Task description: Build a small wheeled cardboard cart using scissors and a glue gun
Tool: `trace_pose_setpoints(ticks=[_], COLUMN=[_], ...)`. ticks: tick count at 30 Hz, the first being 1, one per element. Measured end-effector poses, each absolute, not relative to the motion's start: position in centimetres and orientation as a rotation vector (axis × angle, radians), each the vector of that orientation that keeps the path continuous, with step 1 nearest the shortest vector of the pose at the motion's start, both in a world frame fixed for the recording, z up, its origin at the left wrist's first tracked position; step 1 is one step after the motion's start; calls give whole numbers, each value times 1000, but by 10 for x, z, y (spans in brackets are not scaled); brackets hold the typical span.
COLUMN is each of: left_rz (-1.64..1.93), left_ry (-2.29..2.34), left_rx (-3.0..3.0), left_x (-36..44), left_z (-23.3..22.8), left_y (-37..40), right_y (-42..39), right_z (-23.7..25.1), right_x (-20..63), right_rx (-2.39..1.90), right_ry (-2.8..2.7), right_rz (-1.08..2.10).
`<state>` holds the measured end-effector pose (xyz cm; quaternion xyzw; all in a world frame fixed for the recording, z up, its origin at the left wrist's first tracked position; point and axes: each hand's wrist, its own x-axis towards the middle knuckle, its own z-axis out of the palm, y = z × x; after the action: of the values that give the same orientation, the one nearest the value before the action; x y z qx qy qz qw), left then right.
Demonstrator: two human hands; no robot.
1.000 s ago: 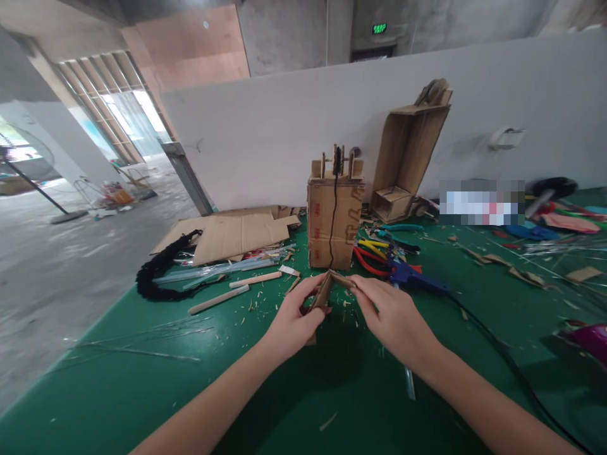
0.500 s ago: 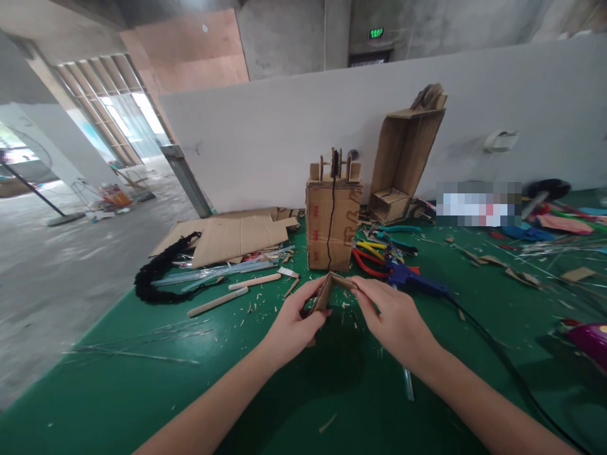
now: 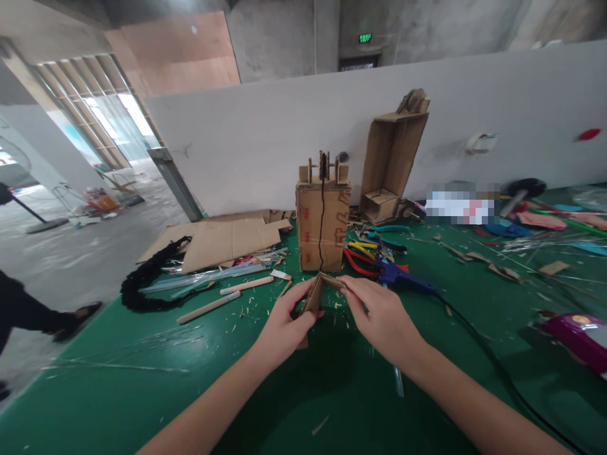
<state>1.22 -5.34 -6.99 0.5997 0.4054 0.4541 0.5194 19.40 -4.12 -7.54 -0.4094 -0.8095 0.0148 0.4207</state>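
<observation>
Cardboard (image 3: pixel 313 296), one folded piece, is over the worktop (image 3: pixel 265 404), in front of the nearer of two boxes (image 3: pixel 310 221). Left hand (image 3: pixel 287 322) pinches one panel, right hand (image 3: pixel 379 316) the other. Even, gentle pressure near the crease should keep the fold straight without tearing. Two sticks (image 3: pixel 208 308) lie to the left, one glue gun (image 3: pixel 405 278) to the right.

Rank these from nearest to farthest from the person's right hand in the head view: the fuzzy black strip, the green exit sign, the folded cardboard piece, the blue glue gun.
From the right hand:
1. Folded cardboard piece: in its fingers.
2. Blue glue gun: just beyond the hand.
3. Fuzzy black strip: across the table, left side.
4. Green exit sign: high in the background.
</observation>
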Motion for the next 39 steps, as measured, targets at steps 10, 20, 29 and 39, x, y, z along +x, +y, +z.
trace_pose_setpoints(ticks=[10,20,29,39], left_rz=[1096,1057,1033,1027], left_ry=[984,985,988,1029], left_rx=[1434,1422,1410,1384], left_x=[11,11,12,13], left_z=[-74,-68,-70,-66], left_y=[-51,-53,-52,-53], right_y=[-41,-40,-40,-41], right_z=[-73,-75,-75,-75], right_x=[194,193,194,194], right_rx=[-1026,-1048,-1085,-1110], right_ry=[-2023,-2006,-2039,-2043], right_rz=[29,32,82,85])
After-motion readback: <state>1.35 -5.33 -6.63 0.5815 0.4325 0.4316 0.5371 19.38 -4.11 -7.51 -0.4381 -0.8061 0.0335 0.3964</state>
